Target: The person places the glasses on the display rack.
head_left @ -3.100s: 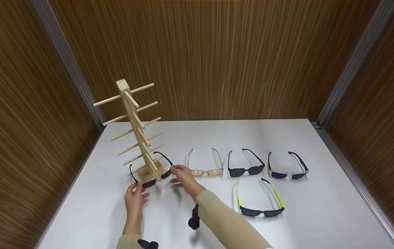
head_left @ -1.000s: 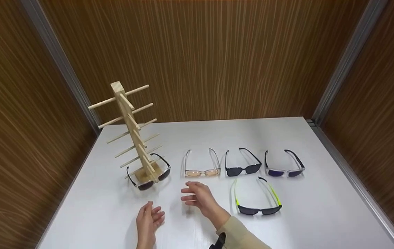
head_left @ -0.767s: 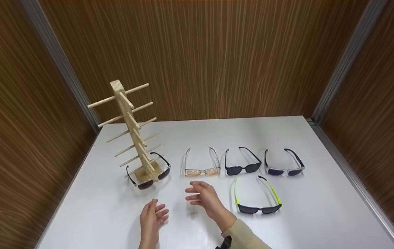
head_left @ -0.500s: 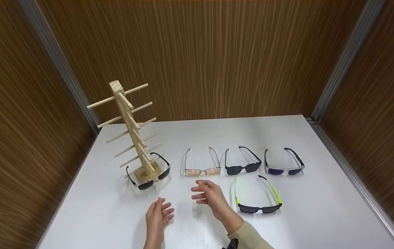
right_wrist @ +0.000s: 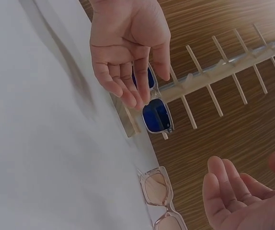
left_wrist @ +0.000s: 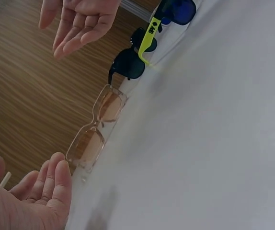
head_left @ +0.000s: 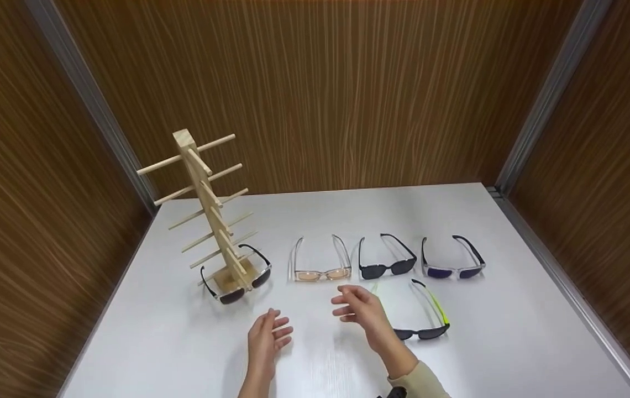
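Note:
My left hand (head_left: 264, 341) is over the front of the table with relaxed fingers, holding nothing. To its right is my right hand (head_left: 369, 315), fingers loosely bent, also holding nothing. It overlaps the left side of sunglasses with yellow-green temples (head_left: 430, 334) and hides part of them. Behind the hands, glasses with peach lenses (head_left: 308, 276) lie with temples unfolded. Dark-lensed sunglasses (head_left: 232, 297) hang on the lowest level of a wooden peg stand (head_left: 216, 221), left of my left hand. In the right wrist view their lenses (right_wrist: 156, 116) look blue.
Right of the peach glasses lie black sunglasses (head_left: 373, 272) and clear-fronted sunglasses with dark blue lenses (head_left: 439, 272). The stand's upper pegs (head_left: 218, 142) stick out to both sides without glasses. Wood-grain panels (head_left: 315, 99) enclose the white table (head_left: 171, 354) at back and sides.
Both hands let go of the sunglasses, which now hang on the stand's lowest level. Since then the hands have drawn back and moved right, the right one over the yellow-green pair.

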Demonstrator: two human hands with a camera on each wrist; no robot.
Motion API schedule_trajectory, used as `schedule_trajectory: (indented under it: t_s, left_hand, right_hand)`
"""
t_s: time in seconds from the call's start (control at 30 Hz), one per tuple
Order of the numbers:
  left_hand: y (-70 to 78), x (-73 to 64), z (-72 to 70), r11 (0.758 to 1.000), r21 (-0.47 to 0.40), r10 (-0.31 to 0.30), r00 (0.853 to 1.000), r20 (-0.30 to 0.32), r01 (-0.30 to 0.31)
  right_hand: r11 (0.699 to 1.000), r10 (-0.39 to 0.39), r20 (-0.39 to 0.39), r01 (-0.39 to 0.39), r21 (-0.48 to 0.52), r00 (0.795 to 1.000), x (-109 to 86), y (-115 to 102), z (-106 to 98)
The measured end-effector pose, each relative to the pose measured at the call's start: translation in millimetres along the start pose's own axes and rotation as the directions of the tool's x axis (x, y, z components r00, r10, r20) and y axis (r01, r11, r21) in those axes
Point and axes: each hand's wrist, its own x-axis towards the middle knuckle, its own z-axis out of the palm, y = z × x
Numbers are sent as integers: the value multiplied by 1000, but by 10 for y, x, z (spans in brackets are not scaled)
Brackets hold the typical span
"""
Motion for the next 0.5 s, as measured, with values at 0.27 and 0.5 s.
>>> schedule_trajectory:
  t_s: [0.27,0.5]
  left_hand:
    - [-41,-16,124,1000,9,25,999,49,-25]
    - [-63,-32,284,998,7,69,991,115,-70]
  right_hand:
    - [1000,-27,-83,27,1,996,-45,-10,-205]
    - [999,-9,-166,16,42,986,-84,-51,-324]
